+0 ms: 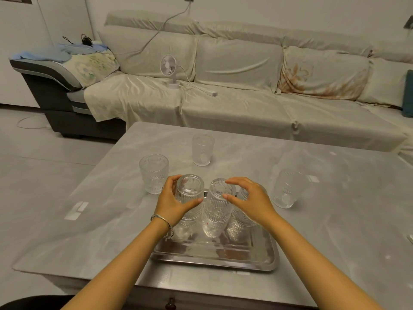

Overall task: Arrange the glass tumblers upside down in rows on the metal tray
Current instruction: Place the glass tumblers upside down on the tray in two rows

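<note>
A metal tray (214,262) lies at the near edge of the grey table. Several ribbed glass tumblers stand upside down on it in two rows. My left hand (172,202) is wrapped around the back-left tumbler (190,191), which is inverted. Beside it stands the inverted middle tumbler (220,198). My right hand (248,201) curls around the top of the back-right tumbler (243,193), which it mostly hides, and its thumb tip touches the middle tumbler. Three tumblers stand upright on the table: one at the left (153,173), one further back (202,149), one at the right (288,189).
The table (335,220) stretches wide to the right and left of the tray. A cloth-covered sofa (245,104) runs behind it, with a small white fan (168,70) and its cable on the seat. White tape marks (76,210) lie on the table's left side.
</note>
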A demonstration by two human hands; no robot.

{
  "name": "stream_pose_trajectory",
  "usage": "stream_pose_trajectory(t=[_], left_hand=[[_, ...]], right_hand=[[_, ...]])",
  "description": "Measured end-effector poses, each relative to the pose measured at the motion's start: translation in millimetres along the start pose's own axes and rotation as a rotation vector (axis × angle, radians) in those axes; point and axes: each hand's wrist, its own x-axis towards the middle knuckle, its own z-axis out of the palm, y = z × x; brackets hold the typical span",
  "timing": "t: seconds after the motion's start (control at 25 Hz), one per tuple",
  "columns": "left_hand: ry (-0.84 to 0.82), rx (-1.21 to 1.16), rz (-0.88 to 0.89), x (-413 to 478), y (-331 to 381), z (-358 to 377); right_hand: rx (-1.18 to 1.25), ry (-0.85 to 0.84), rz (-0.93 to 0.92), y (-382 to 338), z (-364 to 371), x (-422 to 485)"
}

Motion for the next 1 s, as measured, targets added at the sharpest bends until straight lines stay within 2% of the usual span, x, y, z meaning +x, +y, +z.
stream_pose_trajectory(t=[0.48,0.72,0.88,1.0], left_hand=[[-0.036,0.07,-0.027,5.3,-8.4,1.7],[-0.099,0.101,0.025,7.1,7.2,-9.3],[0.063,0.071,0.119,19.6,25.8,-45.0],[0.223,0.144,0.176,33.3,26.4,-75.4]], right_hand=[[-0.02,0.0,0.014,-0.5,0.4,-0.3],[0.05,-0.065,0.003,-2.5,-4.2,2.2],[0.087,-0.087,-0.036,-15.3,-0.8,11.4],[0.132,-0.109,-0.055,-30.5,11.7,22.4]])
